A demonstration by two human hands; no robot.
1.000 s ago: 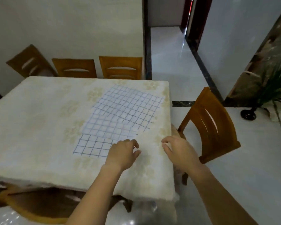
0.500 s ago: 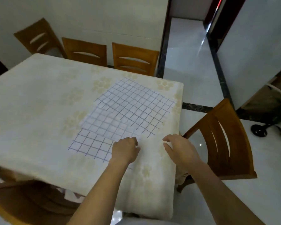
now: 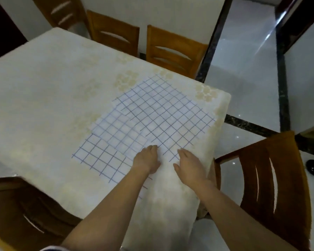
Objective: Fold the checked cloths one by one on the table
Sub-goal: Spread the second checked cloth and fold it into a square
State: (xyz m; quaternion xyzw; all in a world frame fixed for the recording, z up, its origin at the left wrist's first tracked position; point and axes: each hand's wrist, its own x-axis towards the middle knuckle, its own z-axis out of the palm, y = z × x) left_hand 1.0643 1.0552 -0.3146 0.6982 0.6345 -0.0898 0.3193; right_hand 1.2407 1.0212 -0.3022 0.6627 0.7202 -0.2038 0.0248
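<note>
Plainly, from the head view, the top checked cloth [image 3: 163,113] spreads over the table [image 3: 43,87] straight ahead of both hands, its near corner between them, with the right hand [image 3: 188,165] lying flat-fingered on it and the left hand [image 3: 147,158] bent-fingered alongside, its grip unclear.

Across the left and far-left parts of the table [image 3: 43,91], bare tablecloth leaves open room for a hand. By its right corner the checked cloths [image 3: 161,116] lie flat and overlapping, low enough to reach over. The far chairs [image 3: 172,51] line its far edge. The right chair [image 3: 288,178] stands just beside its right edge, and the near chair [image 3: 25,205] sits under its near-left edge.
</note>
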